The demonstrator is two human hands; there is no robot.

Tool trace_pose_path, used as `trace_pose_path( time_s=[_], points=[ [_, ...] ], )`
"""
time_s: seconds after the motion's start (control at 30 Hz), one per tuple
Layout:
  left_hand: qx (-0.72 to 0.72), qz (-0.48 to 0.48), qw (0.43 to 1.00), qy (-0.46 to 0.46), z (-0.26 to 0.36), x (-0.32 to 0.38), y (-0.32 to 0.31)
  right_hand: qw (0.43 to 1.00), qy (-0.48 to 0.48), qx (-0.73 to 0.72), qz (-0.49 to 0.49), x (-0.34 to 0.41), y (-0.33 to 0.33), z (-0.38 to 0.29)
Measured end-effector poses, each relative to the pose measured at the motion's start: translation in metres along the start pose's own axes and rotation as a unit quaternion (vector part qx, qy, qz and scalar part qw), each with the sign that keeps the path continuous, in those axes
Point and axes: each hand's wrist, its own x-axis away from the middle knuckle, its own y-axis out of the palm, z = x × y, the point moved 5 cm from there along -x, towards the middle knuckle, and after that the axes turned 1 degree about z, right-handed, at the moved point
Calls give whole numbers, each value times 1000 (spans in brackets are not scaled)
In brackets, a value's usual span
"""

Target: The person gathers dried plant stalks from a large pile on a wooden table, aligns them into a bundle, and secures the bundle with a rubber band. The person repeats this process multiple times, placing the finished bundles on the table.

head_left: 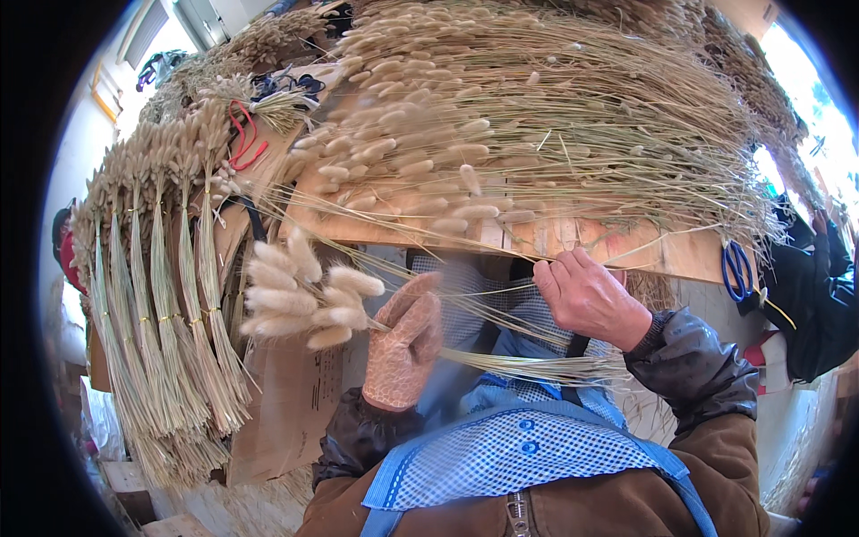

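My left hand (405,342), in a patterned glove, is closed around a bunch of dried bunny-tail grass (305,292); the fluffy heads point left and the stems run right across my lap. My bare right hand (590,295) pinches thin grass stems at the front edge of the wooden table (658,252), to the right of the left hand. Beyond both hands a wide layer of loose bunny-tail grass (577,127) lies on the table, heads to the left, stems to the right. Part of the lap area is blurred.
Tied grass bundles (158,268) hang in a row at the left, above a cardboard box (288,403). A red cord (245,144) lies on the table's left part. Blue-handled scissors (738,270) hang at the table's right corner. A person in dark clothing (822,295) is at the far right.
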Motion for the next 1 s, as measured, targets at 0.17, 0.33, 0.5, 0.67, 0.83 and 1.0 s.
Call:
trace_pose_path(
  time_s=[0.17, 0.33, 0.5, 0.67, 0.83, 1.0],
  points=[
    [28, 24, 999, -6, -2, 0, -3, 974, 10, -224, -29, 4, -5, 14],
    [5, 15, 1000, -5, -3, -2, -2, 964, 21, -256, 65, -1, -15, 66],
    [-13, 50, 998, -27, -7, 0, -4, 997, -38, -32, -55, -20, 28, 69],
    [-5, 33, 998, -45, -9, -1, -3, 998, 10, -9, -60, -25, 48, 69],
    [1, 37, 998, -50, -11, -5, -4, 997, -5, -33, -63, -29, 43, 71],
    [32, 6, 997, -67, -13, -9, -1, 999, 2, -31, 11, -34, 14, 59]
  ],
)
